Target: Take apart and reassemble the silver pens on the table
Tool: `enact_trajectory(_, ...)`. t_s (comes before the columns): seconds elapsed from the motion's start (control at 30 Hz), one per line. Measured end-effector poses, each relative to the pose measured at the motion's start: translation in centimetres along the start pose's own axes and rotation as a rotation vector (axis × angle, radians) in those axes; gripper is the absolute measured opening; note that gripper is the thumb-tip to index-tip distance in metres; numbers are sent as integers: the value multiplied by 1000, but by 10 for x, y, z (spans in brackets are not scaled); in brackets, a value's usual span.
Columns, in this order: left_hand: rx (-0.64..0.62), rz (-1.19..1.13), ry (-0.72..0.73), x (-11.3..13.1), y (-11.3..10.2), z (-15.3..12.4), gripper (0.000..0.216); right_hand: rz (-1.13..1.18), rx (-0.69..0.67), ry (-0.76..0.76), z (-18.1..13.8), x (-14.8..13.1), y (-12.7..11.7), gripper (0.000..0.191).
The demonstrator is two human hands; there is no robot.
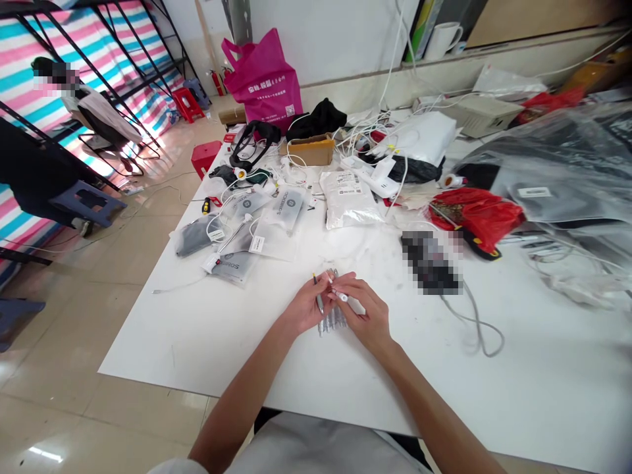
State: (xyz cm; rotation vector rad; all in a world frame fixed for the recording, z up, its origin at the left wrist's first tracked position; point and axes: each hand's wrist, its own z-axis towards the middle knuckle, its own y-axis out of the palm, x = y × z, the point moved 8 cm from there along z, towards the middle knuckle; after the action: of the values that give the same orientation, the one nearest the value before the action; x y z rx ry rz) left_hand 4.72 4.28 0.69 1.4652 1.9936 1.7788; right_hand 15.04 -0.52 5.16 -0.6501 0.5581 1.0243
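Note:
My left hand [307,308] is closed around a slim grey pen [320,304] with a dark and yellow end, which slants up between the thumb and fingers. Close against it, my right hand [366,313] pinches a short white pen-like stick [342,297]. The fingertips of both hands nearly meet, and part of the stick is hidden by them. Under the hands, several clear, silvery pen-shaped tubes [333,324] lie side by side on the white table [257,355].
Grey pouches [232,266] and white cables lie to the left. A white package [348,201], a cardboard box [311,151] and a pink bag [269,85] stand farther back. On the right are a red plastic bag [486,214] and a grey cable [476,322]. A person sits at far left.

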Motion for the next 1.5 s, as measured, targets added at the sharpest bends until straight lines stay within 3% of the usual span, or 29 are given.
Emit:
enact_trajectory(0.57,-40,-13,-37,-2,0,-2,20,-14,46,-18,1,-5,-3,34)
enact_trajectory(0.8,-91,-23,-36,0,1,-2,18,-13,46,-63,-1,-6,-2,42)
enact_trajectory(1.13,-85,16,66,20,-3,-1,19,-138,32,29,11,-3,-11,39)
enact_trajectory(1.3,-82,73,121,29,-6,-4,22,-167,130,-6,13,-8,-22,37)
enact_trajectory(1.5,-85,106,72,16,-3,-2,22,-186,21,-14,13,-10,-10,25)
